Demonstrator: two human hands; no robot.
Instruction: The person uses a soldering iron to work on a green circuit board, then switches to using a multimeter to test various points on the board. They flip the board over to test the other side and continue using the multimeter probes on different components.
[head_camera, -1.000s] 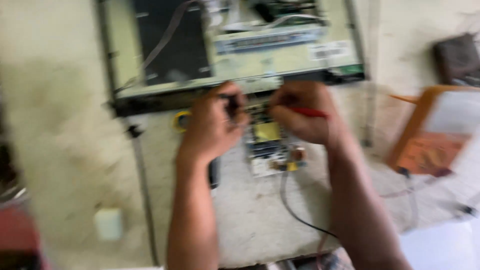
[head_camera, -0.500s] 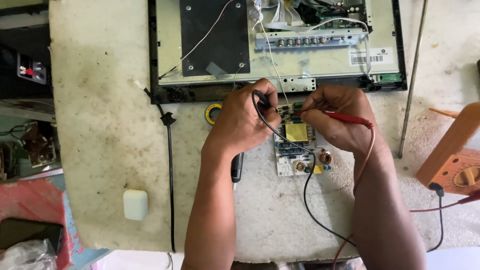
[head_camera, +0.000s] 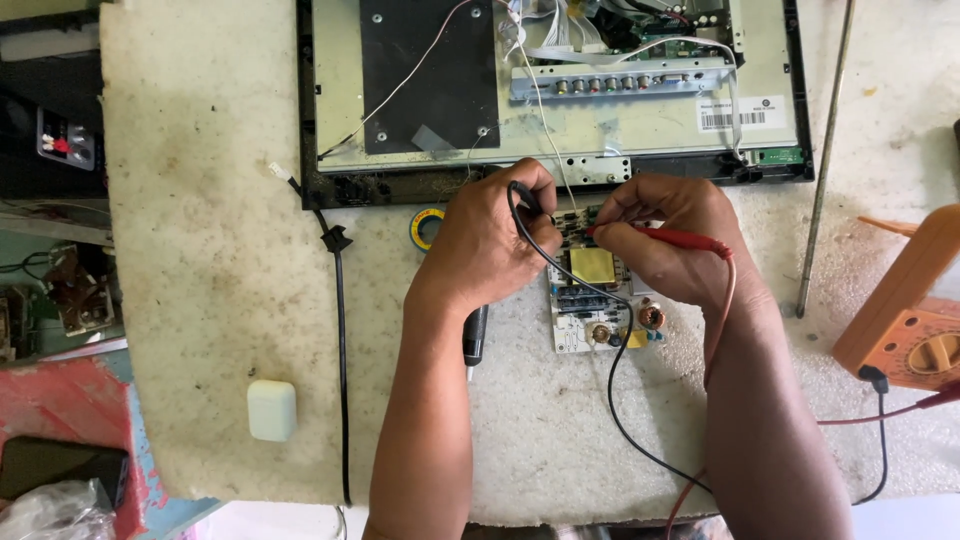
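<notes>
The left hand (head_camera: 487, 245) is pinched shut on the black probe (head_camera: 522, 200), its black lead looping down across the circuit board (head_camera: 598, 295). The right hand (head_camera: 672, 240) is clamped on the red probe (head_camera: 670, 238), held like a pen with its tip at the top edge of the board. The board lies flat on the surface (head_camera: 200, 250), just below the opened back of a flat screen (head_camera: 560, 90) and between the two hands. It looks light and stiff, and likely fragile: small parts stand up off it, including a yellow block and copper coils, so the bare edges seem the safest place to take hold. The probes are slim and rigid, their leads soft and easily snagged. A screwdriver (head_camera: 475, 335) lies under the left wrist, a roll of yellow tape (head_camera: 426, 228) just beside that hand. The orange meter (head_camera: 905, 310) sits well off to the right, a small white case (head_camera: 271, 410) to the left. The surface is a worn, stained pad in a cluttered workshop.
</notes>
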